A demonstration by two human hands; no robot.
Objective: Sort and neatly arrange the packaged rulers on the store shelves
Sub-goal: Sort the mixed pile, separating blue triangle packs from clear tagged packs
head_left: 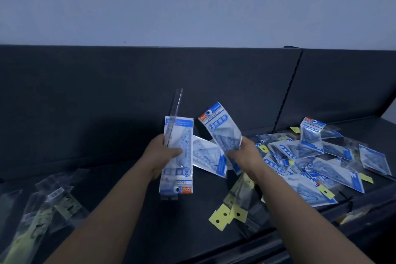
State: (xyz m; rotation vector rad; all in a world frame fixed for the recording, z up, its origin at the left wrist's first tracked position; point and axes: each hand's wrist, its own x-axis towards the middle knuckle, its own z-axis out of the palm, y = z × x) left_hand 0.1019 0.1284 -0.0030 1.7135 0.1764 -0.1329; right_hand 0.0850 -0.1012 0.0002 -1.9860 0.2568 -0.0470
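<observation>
Dark shelf [128, 188] under pale wall [192, 2], blue ruler packs [321, 167] heaped at right edge, left hand [162, 152] gripping one blue pack [177, 156], right hand [244, 152] gripping another pack [220, 128]

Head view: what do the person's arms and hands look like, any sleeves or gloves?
Both are bare. The left forearm and right forearm show no sleeve down to the frame's edge. The left hand and right hand wear no gloves; no watch, band or ring shows, though the light is dim.
</observation>
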